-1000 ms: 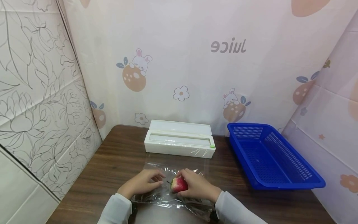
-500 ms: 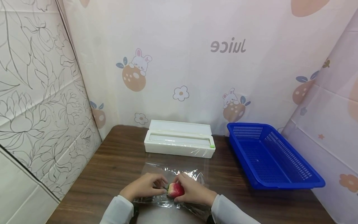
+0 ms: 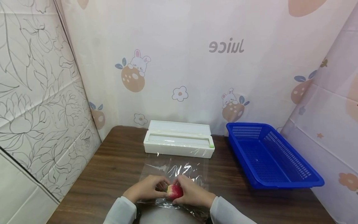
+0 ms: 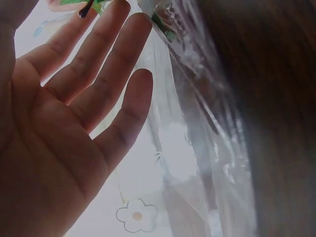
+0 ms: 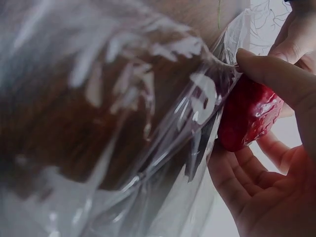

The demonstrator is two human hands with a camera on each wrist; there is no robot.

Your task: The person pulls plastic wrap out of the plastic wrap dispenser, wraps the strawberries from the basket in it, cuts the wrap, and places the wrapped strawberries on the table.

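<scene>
A small red-and-yellow apple (image 3: 175, 192) lies low over the table's near side, its stem end to the left. My right hand (image 3: 193, 193) grips it between thumb and fingers, with cling film (image 5: 197, 123) bunched against it in the right wrist view. My left hand (image 3: 149, 189) is at the stem end, its fingertips at or very near the apple. In the left wrist view its fingers (image 4: 98, 84) are spread and gently bent, beside a green leaf (image 4: 74, 1) and dark stem (image 4: 85, 10). Crinkled film (image 3: 181, 169) stretches beyond both hands toward a white dispenser box.
The white cling film dispenser (image 3: 179, 149) stands at the back with its lid (image 3: 179, 127) raised. On the right sits a blue perforated basket (image 3: 241, 155). Patterned cloth walls (image 3: 179, 62) enclose the brown wooden table (image 3: 112, 174).
The apple has shifted slightly left and toward me in my right hand. My left hand has moved right to its stem end. More shiny film shows between the hands and the dispenser.
</scene>
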